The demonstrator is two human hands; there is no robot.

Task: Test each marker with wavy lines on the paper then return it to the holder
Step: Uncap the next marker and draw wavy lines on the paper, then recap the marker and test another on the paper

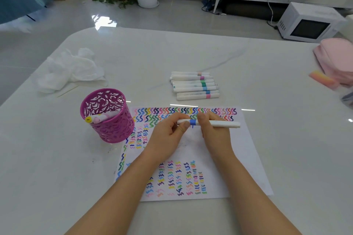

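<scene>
A yellow cap end [88,119] in the holder [114,129], left of centre, bore small dark digits, seemingly 44; nothing else was legible

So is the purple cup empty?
No, the purple cup has at least two markers leaning inside it, one with a yellow end.

1 head-worn camera looks forward and down, close over the table [267,82].
</scene>
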